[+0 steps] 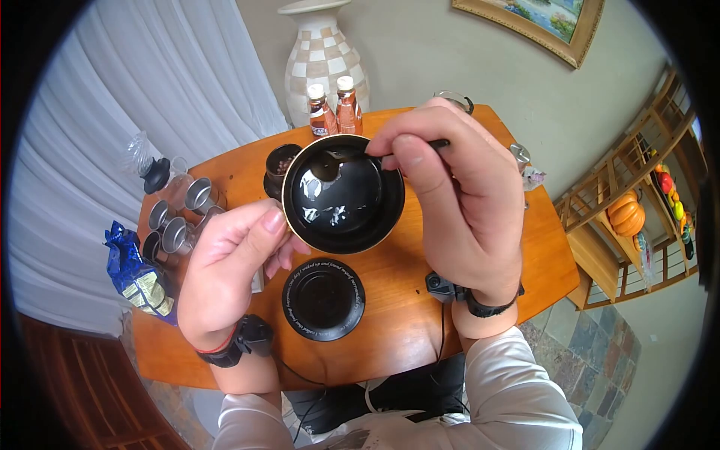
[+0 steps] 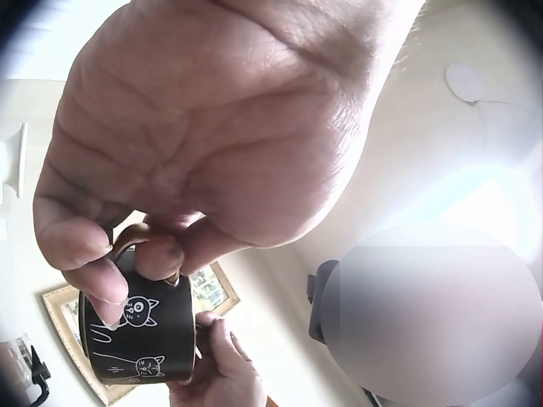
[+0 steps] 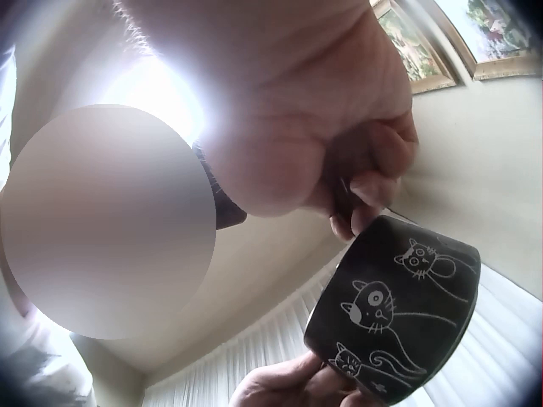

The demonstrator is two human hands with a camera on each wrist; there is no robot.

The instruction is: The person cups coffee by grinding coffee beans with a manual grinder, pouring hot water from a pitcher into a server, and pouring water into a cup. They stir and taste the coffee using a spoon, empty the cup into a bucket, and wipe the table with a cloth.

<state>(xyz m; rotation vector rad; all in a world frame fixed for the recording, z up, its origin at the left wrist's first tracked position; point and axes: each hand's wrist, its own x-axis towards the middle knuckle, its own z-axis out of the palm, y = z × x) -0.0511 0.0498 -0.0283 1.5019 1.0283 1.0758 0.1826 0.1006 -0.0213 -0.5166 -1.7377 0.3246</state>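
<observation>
My left hand [image 1: 229,266] grips a black mug [image 1: 337,206] by its looped handle [image 2: 140,233], raised over the table. White cat drawings cover the outside of the mug, as both wrist views show, and its mouth tilts up toward the head camera. Glossy reflections lie inside it. With thumb and fingers my right hand [image 1: 472,202] pinches a dark spoon [image 1: 328,166], whose bowl end is inside the mug near the far rim. Part of the spoon's handle is hidden by the fingers. Below the mug, a black saucer [image 1: 324,300] with white lettering round its rim lies on the table.
On the wooden table [image 1: 397,330], several metal cups [image 1: 177,235] and a blue bag [image 1: 135,270] stand at the left. A dark cup [image 1: 277,161] with brown contents sits behind the mug. Two brown bottles [image 1: 322,116] stand at the back before a checkered vase [image 1: 325,56].
</observation>
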